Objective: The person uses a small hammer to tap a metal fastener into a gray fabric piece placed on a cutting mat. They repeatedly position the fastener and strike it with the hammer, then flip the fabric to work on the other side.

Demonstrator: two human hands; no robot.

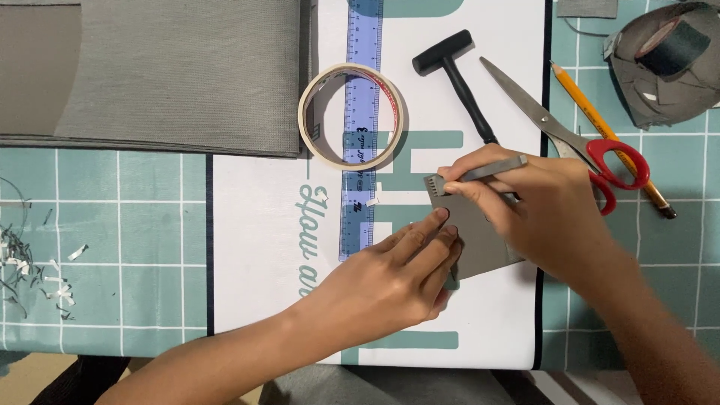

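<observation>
The right hand (540,217) holds a small metal pronged punch (472,177), with its fingers pinched tight around it. The punch lies almost flat. Its long side runs from 3 o'clock to 9 o'clock, and its teeth point to 9 o'clock. The teeth sit on the top left corner of a little grey leather piece (484,240).

The left hand (397,281) comes in from 7 o'clock. Its fingers are together and press flat on the grey piece, just below the teeth, at about 6 o'clock from them. They grip nothing. Both hands are very close to each other.

A black hammer (454,75) lies near the right hand at 12 o'clock, and the hand covers the end of its handle. Scissors with red handles (577,142) and a yellow pencil (607,135) lie at 2 o'clock. A blue ruler (362,127) and a roll of tape (351,116) lie at 10 o'clock. A big grey cloth (180,71) is well apart, at the top left of the desk (135,247). Nothing stands between the teeth and the grey piece.
</observation>
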